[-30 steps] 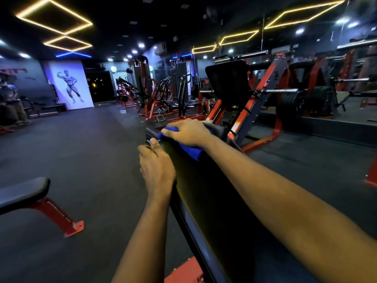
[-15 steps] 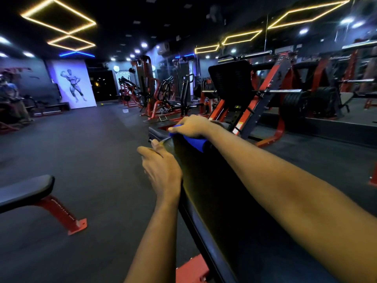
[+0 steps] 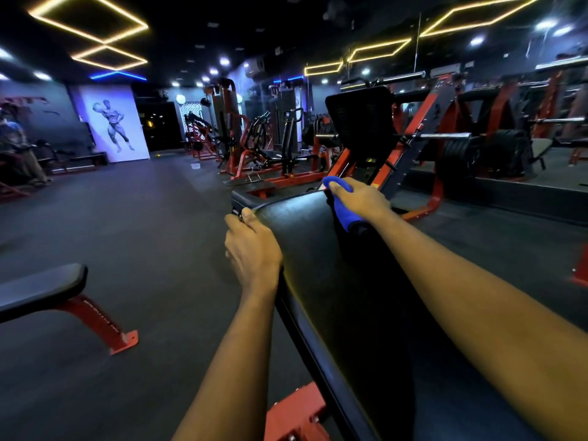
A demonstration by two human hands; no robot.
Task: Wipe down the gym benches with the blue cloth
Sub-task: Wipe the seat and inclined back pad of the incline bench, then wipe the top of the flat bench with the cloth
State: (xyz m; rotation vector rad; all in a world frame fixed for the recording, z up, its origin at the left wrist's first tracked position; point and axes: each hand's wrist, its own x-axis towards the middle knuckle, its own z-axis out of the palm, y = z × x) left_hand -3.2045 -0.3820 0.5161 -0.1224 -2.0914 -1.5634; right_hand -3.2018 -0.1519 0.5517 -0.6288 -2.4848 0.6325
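Cloth [image 3: 345,218], blue, is gripped by the right hand [image 3: 362,200] at the far end of the black surface [image 3: 318,275]; the left hand [image 3: 251,249] clasps its left edge

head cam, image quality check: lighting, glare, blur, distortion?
Head view only: dim room, LED ceiling strips blown out; soft sheen on the bench pad near the left hand; wide-angle bowing and smear toward the edges; right hand and blue cloth sharp at centre.

Blue cloth [image 3: 345,214], black bench pad [image 3: 318,265], red frame [image 3: 296,415].
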